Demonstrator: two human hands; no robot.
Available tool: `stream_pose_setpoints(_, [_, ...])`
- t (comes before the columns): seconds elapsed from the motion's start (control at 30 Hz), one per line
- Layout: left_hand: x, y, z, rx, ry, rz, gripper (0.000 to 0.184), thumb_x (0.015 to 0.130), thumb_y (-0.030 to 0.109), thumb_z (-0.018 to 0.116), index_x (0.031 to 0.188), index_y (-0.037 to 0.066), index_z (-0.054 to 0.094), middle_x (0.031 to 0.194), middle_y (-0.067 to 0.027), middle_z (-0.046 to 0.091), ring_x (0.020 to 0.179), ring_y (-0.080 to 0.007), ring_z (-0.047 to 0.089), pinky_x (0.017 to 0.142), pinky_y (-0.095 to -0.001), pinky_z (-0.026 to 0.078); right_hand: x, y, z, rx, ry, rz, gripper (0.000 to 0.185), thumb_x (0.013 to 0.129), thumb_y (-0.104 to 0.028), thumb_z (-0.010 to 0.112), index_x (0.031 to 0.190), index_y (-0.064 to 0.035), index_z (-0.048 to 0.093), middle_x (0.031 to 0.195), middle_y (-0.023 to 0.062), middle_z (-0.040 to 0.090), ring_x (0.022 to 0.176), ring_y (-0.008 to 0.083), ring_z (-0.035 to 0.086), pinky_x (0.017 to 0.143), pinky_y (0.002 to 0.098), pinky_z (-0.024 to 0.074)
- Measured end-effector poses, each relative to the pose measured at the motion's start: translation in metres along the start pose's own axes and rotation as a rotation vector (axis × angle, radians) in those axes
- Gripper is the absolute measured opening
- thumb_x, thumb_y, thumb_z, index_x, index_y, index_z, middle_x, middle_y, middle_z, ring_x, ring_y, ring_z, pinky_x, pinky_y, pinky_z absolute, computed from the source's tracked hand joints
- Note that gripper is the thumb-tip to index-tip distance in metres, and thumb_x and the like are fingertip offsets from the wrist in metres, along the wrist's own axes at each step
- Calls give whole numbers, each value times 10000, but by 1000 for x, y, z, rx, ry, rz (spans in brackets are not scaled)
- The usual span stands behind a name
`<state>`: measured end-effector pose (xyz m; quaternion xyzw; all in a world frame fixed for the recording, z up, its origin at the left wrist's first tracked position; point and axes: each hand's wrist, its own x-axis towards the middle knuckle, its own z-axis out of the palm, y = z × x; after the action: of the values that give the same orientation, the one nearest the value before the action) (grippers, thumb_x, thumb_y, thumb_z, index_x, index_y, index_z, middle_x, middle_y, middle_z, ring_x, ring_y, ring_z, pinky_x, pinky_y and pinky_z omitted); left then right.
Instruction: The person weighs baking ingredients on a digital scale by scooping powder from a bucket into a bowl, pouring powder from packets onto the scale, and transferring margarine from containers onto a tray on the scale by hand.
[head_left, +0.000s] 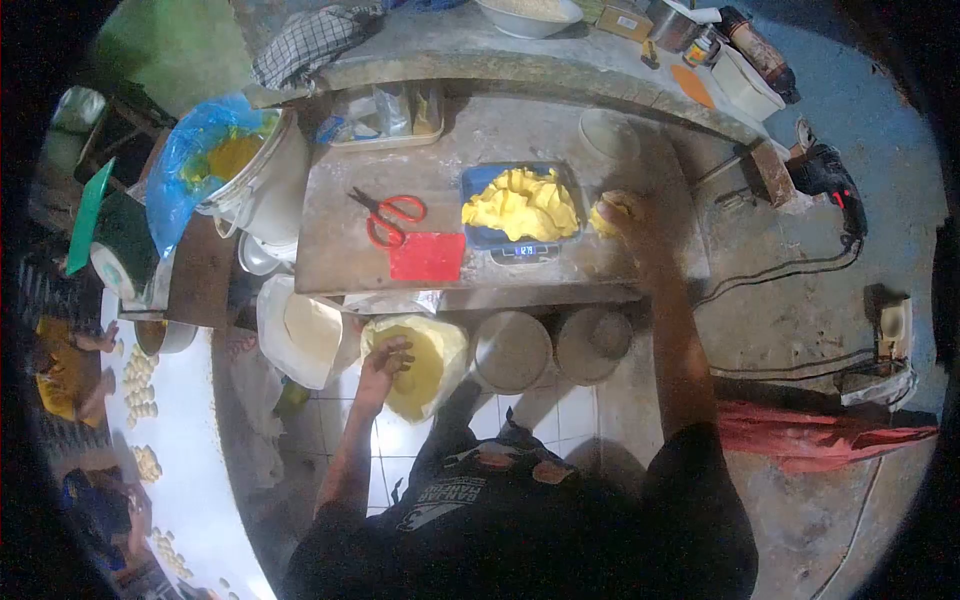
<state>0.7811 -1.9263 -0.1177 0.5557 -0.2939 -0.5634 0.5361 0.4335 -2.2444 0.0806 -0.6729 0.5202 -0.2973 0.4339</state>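
Observation:
A large soft yellow mass, like margarine, lies in the blue tray of a digital kitchen scale with a lit display. Just right of the scale, my right hand is closed around a smaller lump of margarine. My left hand hovers over a bag-lined container with yellow contents, its fingers loosely bent and apart, holding nothing. Left of the scale are red-handled scissors and a red flat scraper.
A white bucket with a blue plastic bag stands left of the wooden table. Two round containers sit below its front edge. Rightward, a drill has trailing cables. Other people's hands are near dough pieces at far left.

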Motion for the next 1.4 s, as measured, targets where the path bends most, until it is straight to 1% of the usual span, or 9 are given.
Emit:
stream_pose_setpoints(0.23, [4,3,2,-12,8,-26,391,906,120,605,1282,40,535,1203,-128,623,988,-213,631,848,-328,501,12,43,2,-156,224,-88,451,927,-380,631,1172,-1,619,1107,93,636,990,194,593,901,335,482])
stream_pose_setpoints(0.33, [5,7,4,10,-20,-8,378,935,143,575,1296,39,526,1208,-106,615,1009,-208,623,860,-331,486,-7,29,0,474,159,82,489,945,-387,601,1260,-15,558,1178,100,593,1038,201,576,913,351,482])
stream_pose_setpoints(0.43, [8,9,7,12,-21,-10,381,933,141,579,1295,39,525,1200,-103,618,997,-203,626,857,-329,487,-11,31,-10,-119,-32,-373,492,960,-376,576,1307,-33,513,1186,88,570,1062,209,564,931,359,480])
stream_pose_setpoints(0.5, [9,9,7,9,-28,2,387,927,141,586,1295,39,524,1197,-101,619,991,-201,627,854,-329,489,-1,33,-7,408,-84,114,453,953,-333,599,1287,-34,531,1158,70,580,1053,194,568,936,356,480])
stream_pose_setpoints(0.73, [9,5,7,-7,-50,3,378,925,120,575,1289,34,520,1220,-115,613,1010,-206,619,864,-331,500,-15,15,1,538,-90,110,424,908,-252,665,1247,-22,560,1084,41,614,974,157,590,865,315,493])
stream_pose_setpoints(1.03, [6,7,8,-7,-32,9,381,915,115,594,1285,47,528,1182,-94,627,983,-198,632,849,-326,495,0,0,9,1,3,110,370,897,-289,670,1164,-39,616,1042,77,629,899,162,600,818,315,488])
stream_pose_setpoints(1.13, [6,8,8,-5,-49,-14,403,908,116,574,1296,29,511,1213,-121,610,1009,-208,614,873,-335,493,27,-24,18,-398,-188,87,477,846,-375,706,1177,-44,614,1067,104,639,917,205,617,836,361,493])
stream_pose_setpoints(1.2, [6,7,10,-21,-21,-26,391,911,108,566,1290,26,518,1215,-120,612,998,-216,621,868,-342,495,43,-22,34,-565,-78,-151,606,779,-505,702,1102,4,639,948,212,679,898,339,664,832,412,512])
stream_pose_setpoints(1.4, [0,5,5,-12,31,-12,352,931,105,546,1272,19,533,1211,-116,618,998,-220,626,851,-347,503,77,-14,65,-878,-79,-266,648,700,-485,746,1145,-27,638,1074,219,663,1004,373,639,892,444,495])
